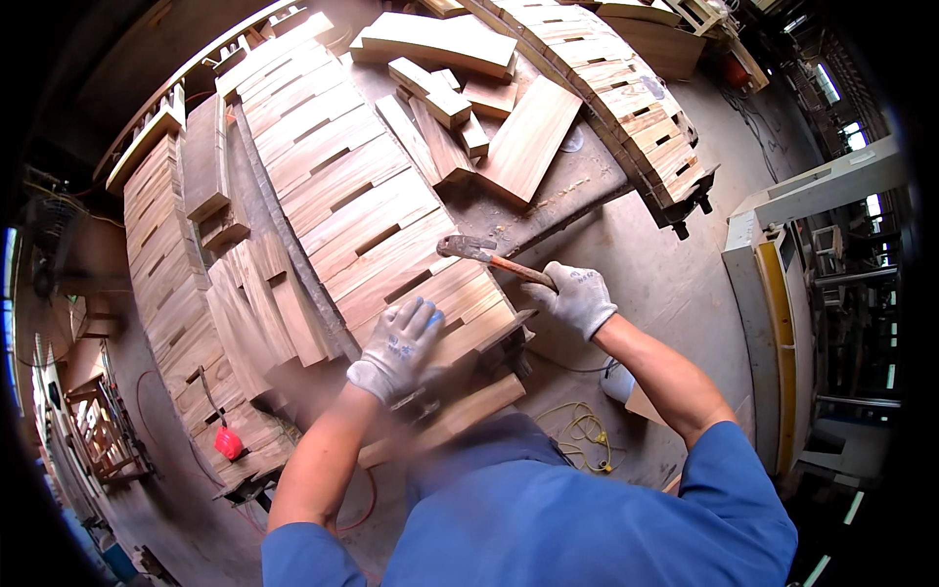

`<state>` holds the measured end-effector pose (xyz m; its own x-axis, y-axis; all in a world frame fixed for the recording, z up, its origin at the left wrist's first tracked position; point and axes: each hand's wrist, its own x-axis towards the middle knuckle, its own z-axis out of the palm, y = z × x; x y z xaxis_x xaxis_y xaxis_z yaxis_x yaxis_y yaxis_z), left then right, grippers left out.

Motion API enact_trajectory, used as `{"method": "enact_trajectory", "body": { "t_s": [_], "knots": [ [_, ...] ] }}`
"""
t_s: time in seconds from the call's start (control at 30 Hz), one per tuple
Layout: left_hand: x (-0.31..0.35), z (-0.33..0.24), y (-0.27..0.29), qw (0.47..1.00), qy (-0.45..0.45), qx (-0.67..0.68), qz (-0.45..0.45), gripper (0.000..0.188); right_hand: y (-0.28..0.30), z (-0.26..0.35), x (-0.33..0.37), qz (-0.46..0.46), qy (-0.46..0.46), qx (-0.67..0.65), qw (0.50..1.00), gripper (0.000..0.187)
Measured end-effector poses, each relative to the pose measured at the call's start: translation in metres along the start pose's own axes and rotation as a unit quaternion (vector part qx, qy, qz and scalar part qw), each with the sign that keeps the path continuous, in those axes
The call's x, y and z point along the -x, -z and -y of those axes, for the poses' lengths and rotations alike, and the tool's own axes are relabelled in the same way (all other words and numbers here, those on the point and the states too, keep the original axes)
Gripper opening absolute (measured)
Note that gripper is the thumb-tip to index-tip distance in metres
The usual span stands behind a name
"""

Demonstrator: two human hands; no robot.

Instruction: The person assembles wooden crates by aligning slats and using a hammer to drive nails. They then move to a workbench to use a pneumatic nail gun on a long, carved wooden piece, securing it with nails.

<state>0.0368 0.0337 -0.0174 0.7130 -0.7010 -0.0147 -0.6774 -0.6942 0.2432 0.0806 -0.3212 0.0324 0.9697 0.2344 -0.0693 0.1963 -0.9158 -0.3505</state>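
My right hand (576, 301), in a pale work glove, is closed around the wooden handle of a hammer (507, 264). The hammer's metal head is over the right edge of a long row of slotted wooden boards (357, 210). My left hand (396, 347), also gloved, rests on the near end of this row with its fingers stretched out over the wood. Dark slots run along the middle of the row. Close below my left hand, a separate pale wooden piece (460, 421) lies along the near end.
Loose wooden blocks (533, 132) lie on a table (582, 186) beyond the hammer. Slotted rows also stand at right (621, 78) and left (161, 264). A small red object (228, 443) lies on the left row. A yellow cord (585, 430) coils on the floor.
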Motion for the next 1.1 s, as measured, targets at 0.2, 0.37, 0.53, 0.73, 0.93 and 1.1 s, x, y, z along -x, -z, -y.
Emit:
{"method": "enact_trajectory", "body": {
  "t_s": [0.2, 0.37, 0.53, 0.73, 0.93, 1.1],
  "knots": [
    [0.001, 0.0, 0.0, 1.0, -0.008, -0.001, -0.013, 0.088, -0.003, 0.004, -0.007, 0.02, 0.023, 0.029, 0.999, 0.051],
    [0.001, 0.001, 0.002, 1.0, -0.005, 0.001, -0.006, 0.087, 0.003, 0.014, -0.012, 0.047, 0.028, 0.038, 0.998, 0.051],
    [0.001, 0.0, 0.001, 1.0, -0.015, -0.003, -0.016, 0.086, 0.002, 0.004, -0.011, 0.034, -0.09, -0.042, 0.994, 0.055],
    [0.001, -0.008, 0.012, 1.0, -0.011, -0.02, -0.008, 0.086, 0.017, -0.005, -0.041, -0.079, -0.268, -0.157, 0.947, 0.037],
    [-0.005, -0.011, 0.032, 0.999, -0.014, -0.024, 0.017, 0.075, 0.0, -0.032, -0.119, -0.129, -0.315, -0.176, 0.924, 0.034],
    [0.009, -0.026, 0.063, 0.98, 0.102, 0.057, -0.162, 0.055, -0.036, -0.047, -0.138, -0.075, -0.268, -0.152, 0.948, 0.04]
  ]
}}
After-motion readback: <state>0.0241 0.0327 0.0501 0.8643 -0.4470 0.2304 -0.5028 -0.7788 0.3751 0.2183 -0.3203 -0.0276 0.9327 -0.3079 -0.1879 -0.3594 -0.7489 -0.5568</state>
